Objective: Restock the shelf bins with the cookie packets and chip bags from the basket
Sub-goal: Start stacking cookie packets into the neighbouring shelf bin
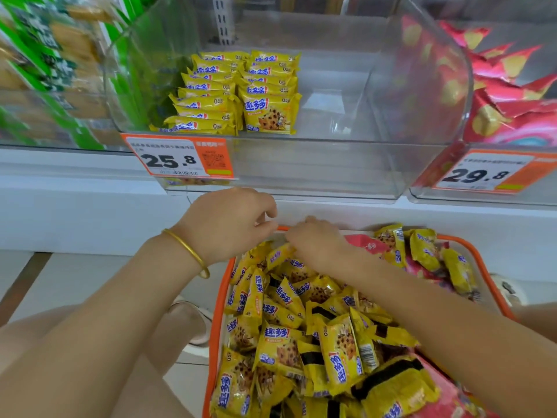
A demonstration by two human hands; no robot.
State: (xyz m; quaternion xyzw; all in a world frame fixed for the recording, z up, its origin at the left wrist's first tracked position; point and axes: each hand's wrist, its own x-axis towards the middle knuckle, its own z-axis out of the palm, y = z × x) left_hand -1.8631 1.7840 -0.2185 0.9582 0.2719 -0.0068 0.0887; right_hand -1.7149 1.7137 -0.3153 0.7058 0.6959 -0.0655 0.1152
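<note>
Our right hand (316,244) reaches into the cookie packets (337,351) heaped in the basket (215,327); we cannot tell what its fingers pinch. Our left hand (226,226) hovers, fingers loosely curled, empty. A loose grab could spill slippery packets short of the far bin (316,173).

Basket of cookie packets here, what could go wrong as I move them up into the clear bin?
1. The yellow cookie packets are heaped loosely up to the orange basket rim, so digging with the right hand could spill some over the side.
2. Red chip bags lie mixed among them; one could end up in the clear bin by mistake.
3. Dropping packets in carelessly might topple the neat rows already stacked there.
</note>
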